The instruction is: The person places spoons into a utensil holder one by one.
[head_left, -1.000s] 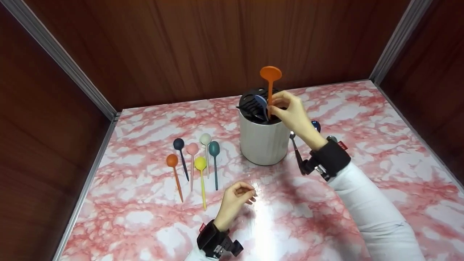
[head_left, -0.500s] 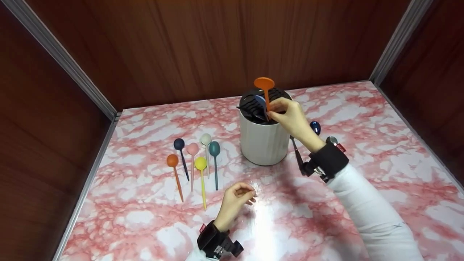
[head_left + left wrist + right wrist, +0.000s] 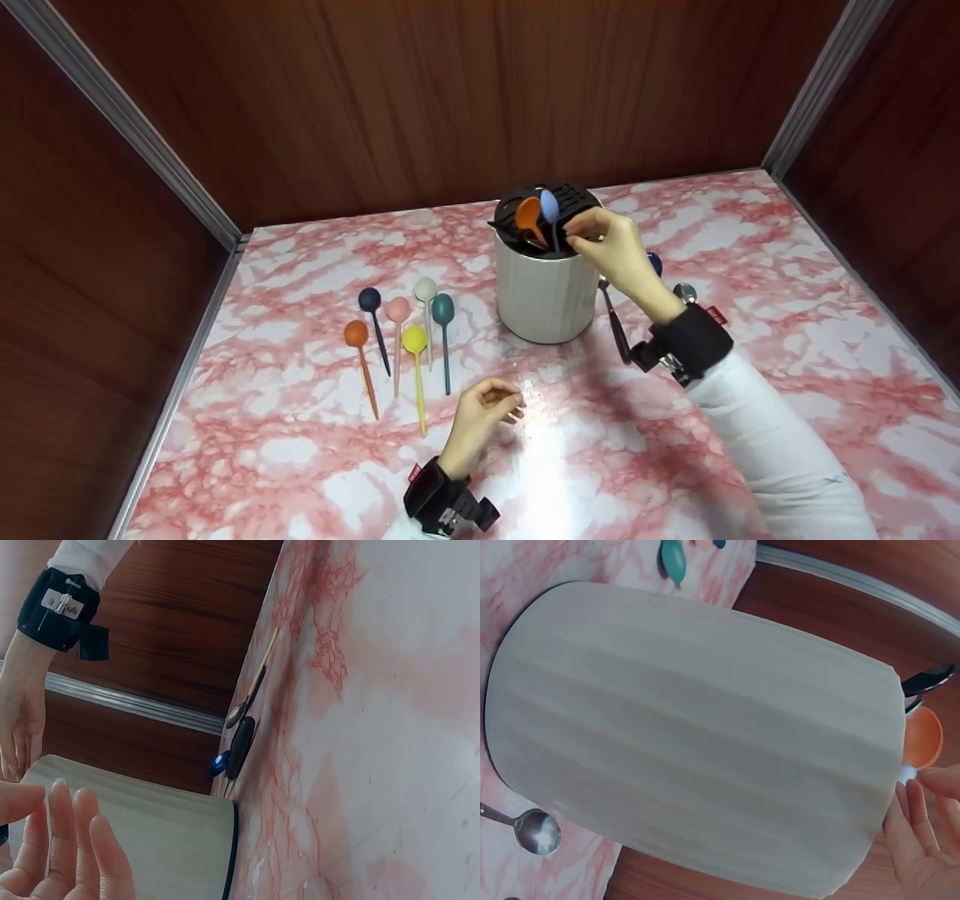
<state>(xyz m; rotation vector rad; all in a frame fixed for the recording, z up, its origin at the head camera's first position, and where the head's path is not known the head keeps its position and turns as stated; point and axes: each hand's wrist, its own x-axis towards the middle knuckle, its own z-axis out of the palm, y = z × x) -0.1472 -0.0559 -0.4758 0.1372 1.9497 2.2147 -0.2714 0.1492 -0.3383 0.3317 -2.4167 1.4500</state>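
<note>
My right hand [image 3: 615,244] is raised, arm stretched forward in a white sleeve, black band on the wrist. Its fingers [image 3: 581,225] are bent and drawn together w/ the thumb, tips pointing left; I cannot tell if they pinch smth. My left hand [image 3: 480,409] is low near my body, fingers loosely curled, holding nothing, black wrist band too.

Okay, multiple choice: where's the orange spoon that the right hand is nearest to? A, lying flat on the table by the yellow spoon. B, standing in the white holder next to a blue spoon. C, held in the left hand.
B: the orange spoon stands in the white holder beside the blue spoon, with the right hand at the rim.
</note>
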